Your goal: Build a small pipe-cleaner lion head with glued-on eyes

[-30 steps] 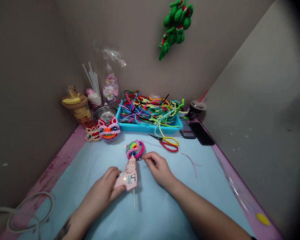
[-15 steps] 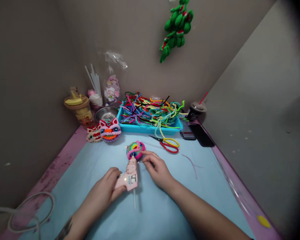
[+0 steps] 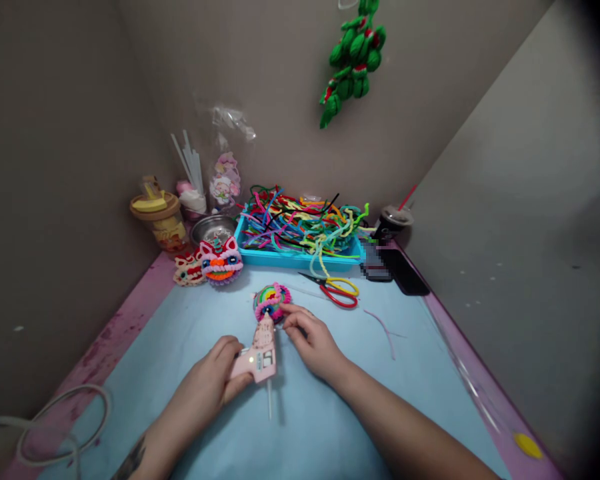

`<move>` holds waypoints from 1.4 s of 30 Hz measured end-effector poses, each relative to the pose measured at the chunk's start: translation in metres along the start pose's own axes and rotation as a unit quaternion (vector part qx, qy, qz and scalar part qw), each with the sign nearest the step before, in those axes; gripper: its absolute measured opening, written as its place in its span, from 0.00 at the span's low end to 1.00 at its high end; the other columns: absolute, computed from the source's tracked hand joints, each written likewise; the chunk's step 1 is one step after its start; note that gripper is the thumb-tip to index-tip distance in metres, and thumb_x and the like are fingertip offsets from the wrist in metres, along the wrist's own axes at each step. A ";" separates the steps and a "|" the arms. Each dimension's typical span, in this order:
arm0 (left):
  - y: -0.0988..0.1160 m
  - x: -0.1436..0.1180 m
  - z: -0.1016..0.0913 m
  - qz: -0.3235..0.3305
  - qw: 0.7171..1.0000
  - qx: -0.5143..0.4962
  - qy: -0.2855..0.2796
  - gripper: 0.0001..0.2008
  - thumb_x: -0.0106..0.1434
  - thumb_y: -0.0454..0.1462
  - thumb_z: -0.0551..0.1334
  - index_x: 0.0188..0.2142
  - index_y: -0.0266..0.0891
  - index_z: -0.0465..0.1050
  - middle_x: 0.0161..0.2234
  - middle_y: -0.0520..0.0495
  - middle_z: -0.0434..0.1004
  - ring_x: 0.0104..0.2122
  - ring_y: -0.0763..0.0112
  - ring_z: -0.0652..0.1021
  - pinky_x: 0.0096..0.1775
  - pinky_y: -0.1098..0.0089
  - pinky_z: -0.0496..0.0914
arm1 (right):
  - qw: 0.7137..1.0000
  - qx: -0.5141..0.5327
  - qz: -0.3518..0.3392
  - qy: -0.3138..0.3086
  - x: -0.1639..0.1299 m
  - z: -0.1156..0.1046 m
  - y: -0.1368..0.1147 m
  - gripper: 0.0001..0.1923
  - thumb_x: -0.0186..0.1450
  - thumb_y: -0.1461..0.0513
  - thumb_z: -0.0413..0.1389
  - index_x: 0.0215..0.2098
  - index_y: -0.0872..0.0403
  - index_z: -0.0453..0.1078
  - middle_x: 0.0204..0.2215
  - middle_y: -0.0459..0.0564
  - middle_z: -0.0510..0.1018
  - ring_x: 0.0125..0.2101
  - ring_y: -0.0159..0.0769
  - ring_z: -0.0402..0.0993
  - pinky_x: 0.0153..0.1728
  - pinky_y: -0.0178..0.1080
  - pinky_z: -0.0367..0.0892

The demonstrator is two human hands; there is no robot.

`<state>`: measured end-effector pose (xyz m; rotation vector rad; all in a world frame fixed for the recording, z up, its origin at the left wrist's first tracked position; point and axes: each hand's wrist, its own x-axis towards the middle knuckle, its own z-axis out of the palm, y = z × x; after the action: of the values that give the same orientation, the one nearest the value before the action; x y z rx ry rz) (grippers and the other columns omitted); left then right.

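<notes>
Gripping: left hand (image 3: 215,380) fingers wrapped round glue gun (image 3: 258,352)
Nozzle: at craft (image 3: 271,301)
Right hand (image 3: 314,339): fingers pinching craft edge
Worktop (image 3: 360,400): blue

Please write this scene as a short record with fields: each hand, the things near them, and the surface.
left hand: grips pink glue gun, nozzle at round craft
right hand: fingertips on the craft's edge
behind craft: scissors, blue tray of pipe cleaners
left rear: two lion heads
surface: blue mat
</notes>
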<state>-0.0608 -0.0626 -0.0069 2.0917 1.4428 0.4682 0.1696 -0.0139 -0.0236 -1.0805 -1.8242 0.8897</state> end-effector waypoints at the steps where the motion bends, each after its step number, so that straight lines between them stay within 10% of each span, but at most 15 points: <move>1: 0.000 0.000 0.000 -0.002 1.000 0.001 0.000 0.13 0.62 0.44 0.57 0.42 0.40 0.65 0.43 0.43 0.70 0.40 0.62 0.75 0.41 0.64 0.71 | 1.000 0.000 0.000 0.000 0.000 0.000 0.000 0.08 0.62 0.69 0.50 0.32 0.52 0.68 0.49 0.55 0.73 0.51 0.39 0.69 0.50 0.45 0.63; 42: 0.002 0.000 -0.002 -0.005 1.000 -0.008 0.007 0.14 0.60 0.45 0.58 0.41 0.40 0.67 0.40 0.43 0.71 0.37 0.63 0.76 0.39 0.66 0.71 | 1.000 -0.004 0.001 -0.001 0.000 0.001 -0.002 0.07 0.62 0.68 0.50 0.32 0.51 0.68 0.49 0.54 0.73 0.51 0.39 0.69 0.50 0.45 0.64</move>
<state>-0.0599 -0.0625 -0.0039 2.0731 1.4516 0.4897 0.1687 -0.0150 -0.0224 -1.0868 -1.8286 0.8859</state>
